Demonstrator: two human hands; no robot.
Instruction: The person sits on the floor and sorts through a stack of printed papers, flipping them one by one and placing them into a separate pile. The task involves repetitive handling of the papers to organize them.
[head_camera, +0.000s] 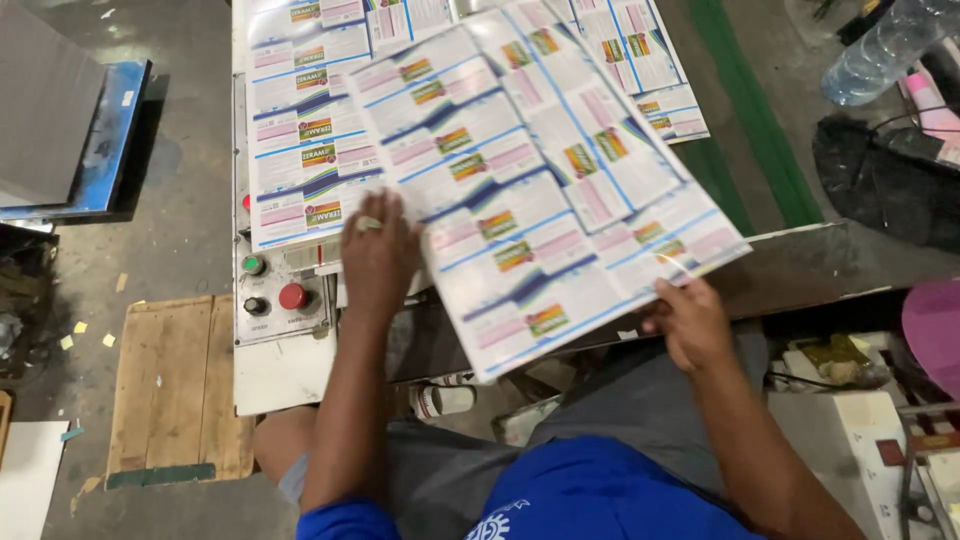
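Note:
A large printed sheet (530, 180) of several repeated white labels with blue, pink and multicoloured patches lies tilted across the machine table. My left hand (378, 255), with a ring on one finger, grips the sheet's left edge with the palm down. My right hand (690, 318) pinches the sheet's lower right corner from underneath. More printed sheets (300, 120) of the same kind lie flat below it on the table, and others (640, 50) sit further back.
A control panel (280, 290) with a green, a black and a red button sits left of my left hand. A wooden pallet (175, 385) lies on the floor. A plastic bottle (875, 50) and a black bag (880, 180) are at right.

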